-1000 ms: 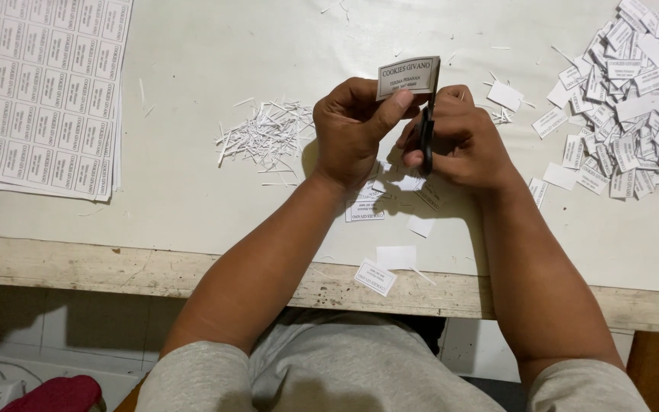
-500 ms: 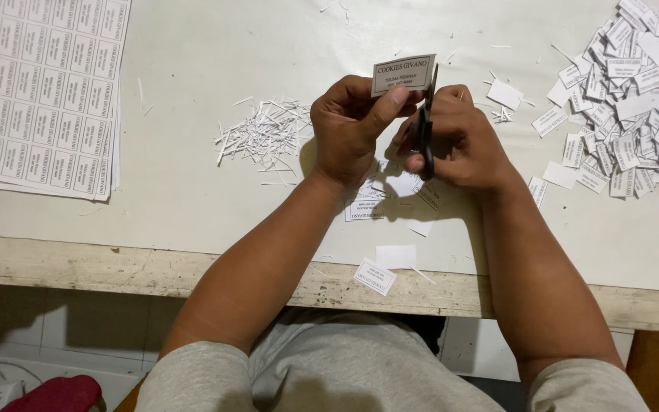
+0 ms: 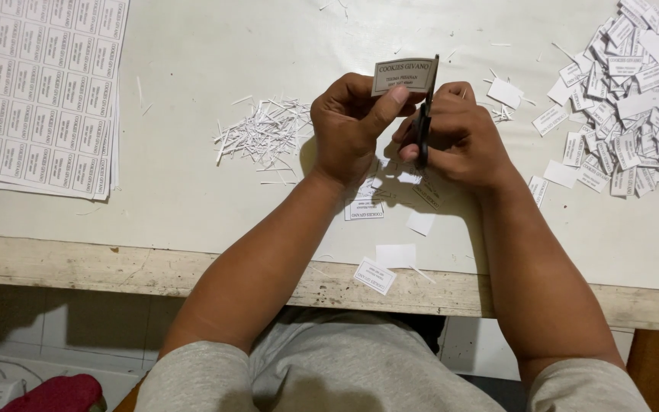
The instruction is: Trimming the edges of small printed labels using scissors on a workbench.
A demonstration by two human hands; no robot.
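We see the left hand (image 3: 352, 130) pinching a small printed paper label (image 3: 403, 75) between thumb and curled fingers, holding it up just above the tabletop (image 3: 192, 61). The right hand (image 3: 459, 137) is closed around a pair of dark scissors (image 3: 423, 114), whose blades stand upright against the label's right edge (how far the blades gape we cannot tell). Both hands sit close together, touching at the knuckles, over the middle of the tabletop.

Left of the hands lies a heap of thin white paper slivers (image 3: 265, 133). At the far left rests a stack of uncut label sheets (image 3: 36, 91), printed in a grid. At the far right spreads a loose pile of cut labels (image 3: 634, 84). Under and below the wrists we see a few stray labels (image 3: 375, 275) scattered near the worn front edge of the tabletop, one of them lying on the edge itself.
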